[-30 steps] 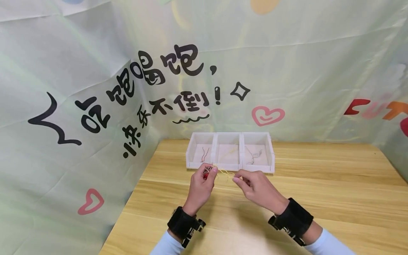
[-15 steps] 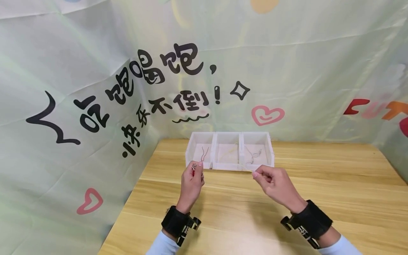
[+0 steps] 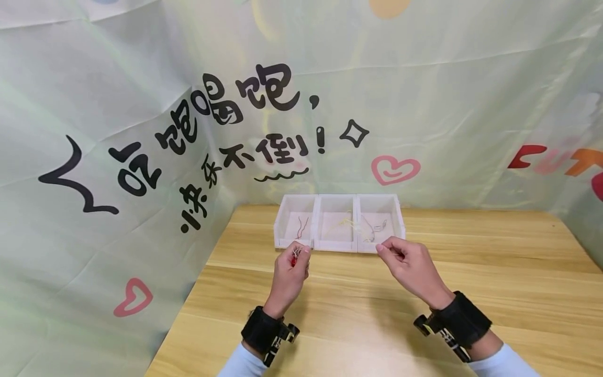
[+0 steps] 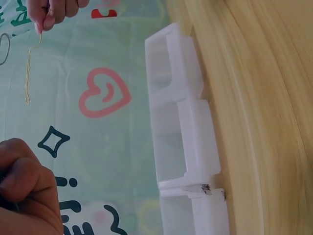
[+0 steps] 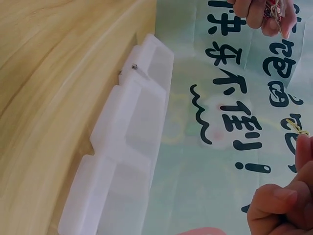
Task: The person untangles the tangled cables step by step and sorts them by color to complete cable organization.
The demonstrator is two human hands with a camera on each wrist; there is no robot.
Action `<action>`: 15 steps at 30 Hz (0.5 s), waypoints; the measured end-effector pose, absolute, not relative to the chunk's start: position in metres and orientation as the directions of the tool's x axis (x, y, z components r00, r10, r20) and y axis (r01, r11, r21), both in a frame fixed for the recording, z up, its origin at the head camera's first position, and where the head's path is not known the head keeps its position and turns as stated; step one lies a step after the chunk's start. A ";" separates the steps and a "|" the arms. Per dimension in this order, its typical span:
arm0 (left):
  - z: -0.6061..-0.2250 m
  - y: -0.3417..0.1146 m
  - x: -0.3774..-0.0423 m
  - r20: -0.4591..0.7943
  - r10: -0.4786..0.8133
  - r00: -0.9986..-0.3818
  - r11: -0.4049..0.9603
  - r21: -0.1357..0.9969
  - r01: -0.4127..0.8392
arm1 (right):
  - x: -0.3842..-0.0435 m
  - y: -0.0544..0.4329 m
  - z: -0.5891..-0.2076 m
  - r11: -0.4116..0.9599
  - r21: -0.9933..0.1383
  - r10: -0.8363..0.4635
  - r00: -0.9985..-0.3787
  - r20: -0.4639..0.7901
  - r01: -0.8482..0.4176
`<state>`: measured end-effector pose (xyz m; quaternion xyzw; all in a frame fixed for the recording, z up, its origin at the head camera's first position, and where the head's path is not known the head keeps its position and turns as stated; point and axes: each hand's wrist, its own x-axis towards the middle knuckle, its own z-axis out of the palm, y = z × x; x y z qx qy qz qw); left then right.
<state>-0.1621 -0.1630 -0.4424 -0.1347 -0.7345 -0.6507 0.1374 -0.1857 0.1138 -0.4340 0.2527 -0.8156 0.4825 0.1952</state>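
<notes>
While the L grip [image 3: 288, 272] clamps a clump [image 3: 296, 257], prob. red & white thread, the R grip [image 3: 414, 268] pinches a yellow thread [image 4: 28, 73] btwn thumb & finger, its free length, in head view, agst the tray [image 3: 336, 245] on the bench [image 3: 471, 288]; red threads [image 3: 302, 228] lie in the L bin [image 3: 295, 204].

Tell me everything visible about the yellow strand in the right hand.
The yellow strand is thin and pliable-looking; thread or wire, I cannot tell. The right hand pinches it, and its free part extends through the air toward the left hand, without reaching it. In the left wrist view it bends, then seems to double back narrowly.
</notes>
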 end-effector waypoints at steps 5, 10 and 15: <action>-0.443 -0.163 -0.161 0.349 0.061 -0.935 0.126 0.926 0.355 | -0.194 0.107 -0.433 0.407 -0.698 -0.222 -0.805 0.550 -0.589; -0.444 -0.165 -0.161 0.353 0.077 -0.932 0.124 0.924 0.360 | -0.203 0.100 -0.433 0.411 -0.703 -0.217 -0.812 0.542 -0.580; -0.443 -0.165 -0.161 0.363 0.098 -0.927 0.142 0.917 0.374 | -0.214 0.093 -0.434 0.420 -0.699 -0.216 -0.812 0.543 -0.579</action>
